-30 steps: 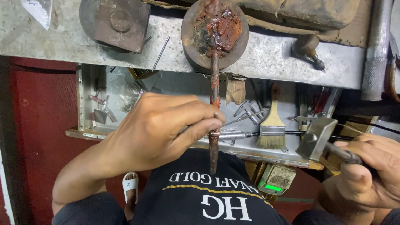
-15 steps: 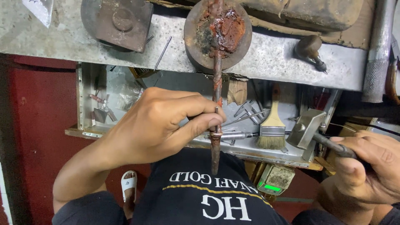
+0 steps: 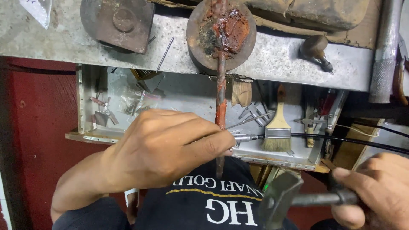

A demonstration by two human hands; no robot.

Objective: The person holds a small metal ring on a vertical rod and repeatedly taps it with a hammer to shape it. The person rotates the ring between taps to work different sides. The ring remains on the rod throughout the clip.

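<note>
The left hand was closed around a thin, rust-red rod, fingertips pinching it just where it crossed the front edge of an open metal drawer. The right hand was wrapped fully around the handle of a small hammer, whose head hung low and well apart from the rod, over the person's dark shirt. As far as could be judged, the rod was steadied but the hammer had not met it; the striking work looked unfinished. The rod ran straight up from the lap to a round iron block on the counter, its top end buried in a crusty red-orange lump there. Its surface looked rough and flaking. A flat paintbrush lay in the drawer beside it.
</note>
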